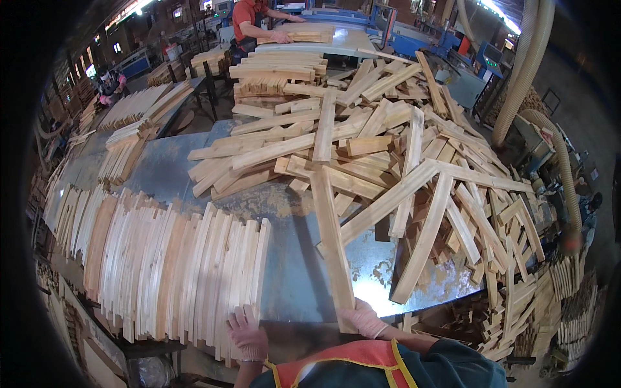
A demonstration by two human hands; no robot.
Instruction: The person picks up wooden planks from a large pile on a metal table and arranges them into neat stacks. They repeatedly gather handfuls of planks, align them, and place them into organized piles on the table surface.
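Observation:
A long pale wooden board (pixel 332 233) stands out from the pile toward me. My right hand (pixel 364 319), in a pinkish work glove, is closed around its near end. My left hand (pixel 248 334), gloved the same way, rests against the near ends of the last slats in a neat row (pixel 171 265), its fingers stretched out and slightly apart. The slats stand side by side, closely packed, on the left of the metal table (pixel 291 271). Just beyond the held board lies a jumbled heap of wooden boards (pixel 369 145), crossing each other at many angles.
Neater stacks of boards (pixel 278 68) rise at the far side, where a person in red (pixel 249 19) handles wood by a blue machine (pixel 388 29). Another person (pixel 111 85) is at the far left. Ribbed hoses (pixel 527 64) hang at the right, above more loose wood.

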